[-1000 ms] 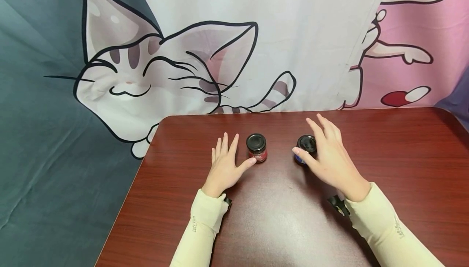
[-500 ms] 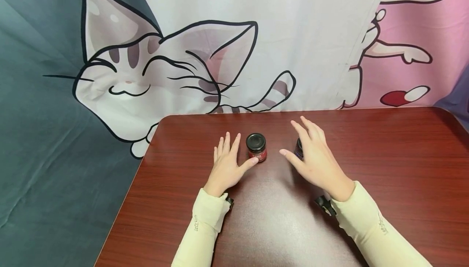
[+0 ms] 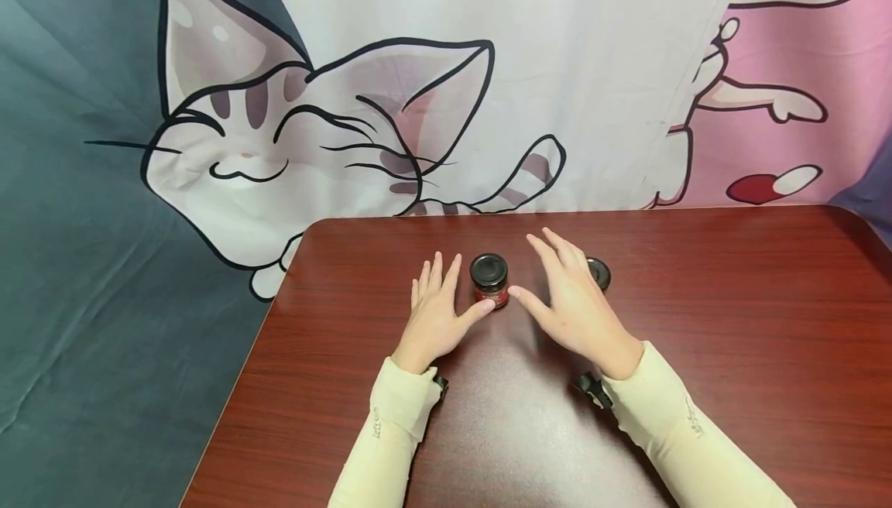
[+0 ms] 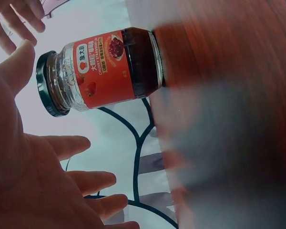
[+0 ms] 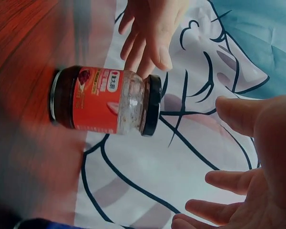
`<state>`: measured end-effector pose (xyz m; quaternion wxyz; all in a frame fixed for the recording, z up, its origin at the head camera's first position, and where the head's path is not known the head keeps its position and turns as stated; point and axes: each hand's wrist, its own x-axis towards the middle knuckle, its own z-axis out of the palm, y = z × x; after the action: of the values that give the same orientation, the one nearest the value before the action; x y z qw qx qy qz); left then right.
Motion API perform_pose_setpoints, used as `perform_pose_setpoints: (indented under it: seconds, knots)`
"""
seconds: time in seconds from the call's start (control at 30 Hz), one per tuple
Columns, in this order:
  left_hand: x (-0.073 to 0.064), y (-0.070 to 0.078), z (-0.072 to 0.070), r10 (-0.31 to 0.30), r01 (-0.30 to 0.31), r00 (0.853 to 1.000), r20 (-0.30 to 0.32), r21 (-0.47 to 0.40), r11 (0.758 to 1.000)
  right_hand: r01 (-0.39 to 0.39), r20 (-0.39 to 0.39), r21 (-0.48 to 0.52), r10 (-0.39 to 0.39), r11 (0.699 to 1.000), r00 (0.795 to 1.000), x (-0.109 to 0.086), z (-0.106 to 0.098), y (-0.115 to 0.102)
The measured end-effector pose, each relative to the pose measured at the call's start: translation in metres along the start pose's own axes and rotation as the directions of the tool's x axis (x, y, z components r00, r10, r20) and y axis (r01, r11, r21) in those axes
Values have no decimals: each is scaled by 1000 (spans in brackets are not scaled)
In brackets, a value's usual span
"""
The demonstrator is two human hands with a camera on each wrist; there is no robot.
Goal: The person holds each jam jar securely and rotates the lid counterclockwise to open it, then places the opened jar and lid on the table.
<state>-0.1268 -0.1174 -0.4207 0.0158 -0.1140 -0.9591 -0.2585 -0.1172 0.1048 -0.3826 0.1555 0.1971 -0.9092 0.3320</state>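
Note:
A strawberry jam jar [image 3: 490, 274] with a black lid and red label stands upright on the table. My left hand [image 3: 435, 320] is at its left, fingers spread and thumb near the jar's lower front; the left wrist view shows a gap between hand and glass. My right hand [image 3: 584, 308] hovers at the jar's right, fingers extended, holding nothing; the right wrist view shows it apart from the jam jar [image 5: 102, 102]. Behind the right hand a second dark-lidded jar [image 3: 599, 272] is mostly hidden. Only a blue sliver of that second jar [image 5: 43, 223] shows in the right wrist view.
The reddish-brown wooden table [image 3: 732, 307] has its far edge against a curtain [image 3: 613, 90] printed with a cartoon cat. Table surface extends to the right of both jars and in front of them.
My right hand has moved left, from beside the second jar toward the strawberry jam jar. The left hand has shifted slightly right. Both jars stay in place.

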Motion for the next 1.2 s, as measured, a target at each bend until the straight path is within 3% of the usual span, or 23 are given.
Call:
perform_pose_setpoints:
  seconds: [0.3,0.73,1.2]
  knots:
    - [0,2,2,-16,16,1000,2,2,1000,4,4,22,-4,1000,1000,4,12,-2]
    - [4,1,11,10,-10,1000,5,-39,999,-22,51,49,20,999,999,9,26,-3]
    - [7,6,15,8,-8,1000,-6,-67,998,6,46,51,-8,999,999,11,38,-3]
